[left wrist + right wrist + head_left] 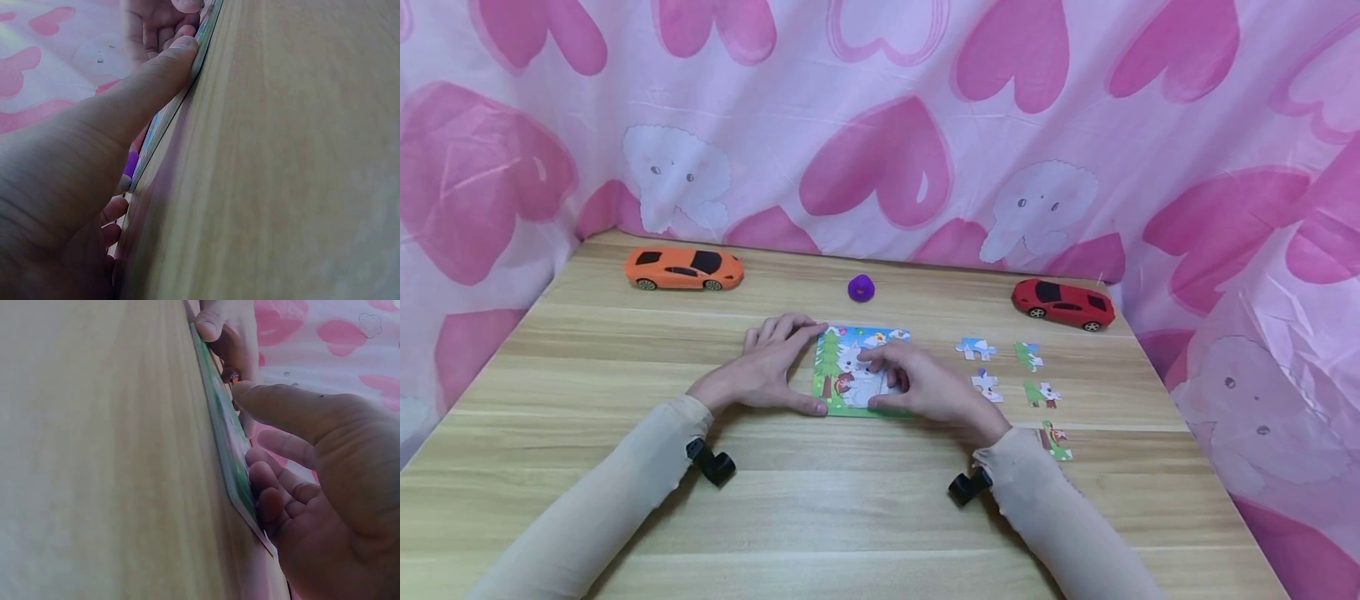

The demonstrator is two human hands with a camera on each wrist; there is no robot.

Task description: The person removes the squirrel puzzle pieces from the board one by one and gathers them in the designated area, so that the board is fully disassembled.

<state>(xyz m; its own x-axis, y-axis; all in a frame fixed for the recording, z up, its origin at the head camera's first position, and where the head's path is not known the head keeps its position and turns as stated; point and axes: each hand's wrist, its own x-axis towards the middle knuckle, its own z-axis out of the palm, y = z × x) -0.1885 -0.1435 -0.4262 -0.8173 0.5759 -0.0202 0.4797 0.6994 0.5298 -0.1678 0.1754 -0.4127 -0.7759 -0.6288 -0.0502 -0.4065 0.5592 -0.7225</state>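
Note:
A jigsaw puzzle [831,367] with a cartoon animal picture and a green lower border lies flat on the wooden table in the head view. My left hand [767,371] spans its left side, the thumb pressing the near corner and the forefinger at the far corner. Over the puzzle's right part is my right hand [928,383], its thumb and forefinger apart and its other fingers bent close over the picture. No piece shows between them; the part under this hand is hidden. In the right wrist view the bent fingers [270,503] rest by the puzzle's surface.
Several loose pieces, such as a blue one [976,348] and a green one [1028,356], lie right of the puzzle. Behind stand an orange toy car [683,268], a purple knob-like object [861,288] and a red toy car [1063,303]. A pink heart curtain [880,158] borders the table.

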